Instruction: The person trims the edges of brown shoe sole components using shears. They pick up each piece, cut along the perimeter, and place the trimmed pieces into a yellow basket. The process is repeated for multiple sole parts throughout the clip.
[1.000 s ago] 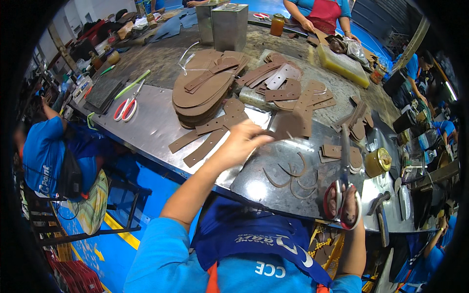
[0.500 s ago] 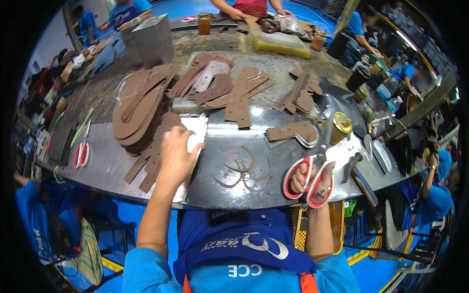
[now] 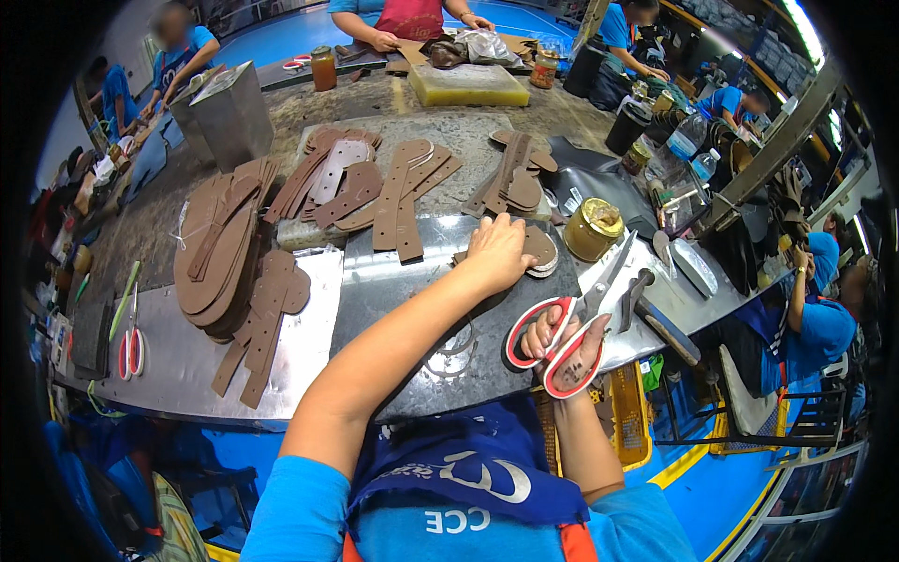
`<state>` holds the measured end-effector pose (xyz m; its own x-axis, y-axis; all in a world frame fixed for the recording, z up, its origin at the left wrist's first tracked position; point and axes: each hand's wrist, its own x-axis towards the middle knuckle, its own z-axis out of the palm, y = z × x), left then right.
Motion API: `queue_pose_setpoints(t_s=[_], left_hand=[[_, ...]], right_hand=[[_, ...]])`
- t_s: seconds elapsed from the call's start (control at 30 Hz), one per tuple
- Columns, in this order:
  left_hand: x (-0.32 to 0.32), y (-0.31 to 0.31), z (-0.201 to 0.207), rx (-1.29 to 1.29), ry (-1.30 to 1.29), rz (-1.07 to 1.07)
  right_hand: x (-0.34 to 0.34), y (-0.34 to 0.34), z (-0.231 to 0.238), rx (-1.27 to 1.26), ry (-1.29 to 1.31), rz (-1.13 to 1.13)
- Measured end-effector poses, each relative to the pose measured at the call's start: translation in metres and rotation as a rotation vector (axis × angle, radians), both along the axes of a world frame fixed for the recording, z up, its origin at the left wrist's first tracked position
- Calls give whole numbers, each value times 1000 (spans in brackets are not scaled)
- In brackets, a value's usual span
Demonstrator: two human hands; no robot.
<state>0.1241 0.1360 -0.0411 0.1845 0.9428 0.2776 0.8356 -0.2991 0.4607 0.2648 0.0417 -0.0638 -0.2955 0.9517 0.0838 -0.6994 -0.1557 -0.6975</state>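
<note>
My left hand [image 3: 504, 249] lies over a small stack of brown strap pieces [image 3: 540, 245] with a white layer beneath. Its fingers are bent and pressed together on them, and most of the stack is hidden under the palm. Red-and-white-handled scissors [image 3: 594, 298] are in my right hand [image 3: 567, 352], fingers through the loops, blades pointing away toward a jar [image 3: 593, 229]. Thin curved brown trimmings [image 3: 457, 348] lie on the dark plate under my left forearm. More brown strap pieces [image 3: 398, 201] rest beyond the plate.
Sole-shaped brown pieces [image 3: 213, 248] are stacked at left, beside more straps [image 3: 267, 323]. A second pair of scissors [image 3: 131, 351] lies far left. A hammer [image 3: 667, 328] is right of my right hand. A metal box [image 3: 225, 117] and yellowish block [image 3: 468, 86] stand farther back; co-workers surround the table.
My left hand has moved right, from the straps at left to the small stack near the jar. The scissors stay in my right hand. The whole view has shifted.
</note>
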Motion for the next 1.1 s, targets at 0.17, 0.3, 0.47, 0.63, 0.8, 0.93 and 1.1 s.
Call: queue_pose_setpoints(t_s=[0.17, 0.3, 0.47, 0.63, 0.8, 0.93, 1.1], left_hand=[[2, 2, 0, 10, 0, -2], [4, -2, 1, 67, 14, 10], [1, 4, 3, -159, 33, 22], [-7, 5, 3, -242, -95, -9], [-13, -13, 12, -227, -338, -92], [-31, -46, 27, -184, -609, -17], [-80, -107, 33, -95, -519, 137]], right_hand=[[0, 0, -1, -29, -6, -8], [0, 1, -2, 4, 20, 4], [0, 1, -4, 15, 14, 6], [0, 0, -7, 35, 32, 11], [-1, -1, -6, 13, 53, -16], [-1, -2, -5, 43, 57, -9], [-2, -2, -4, 22, 28, -23]])
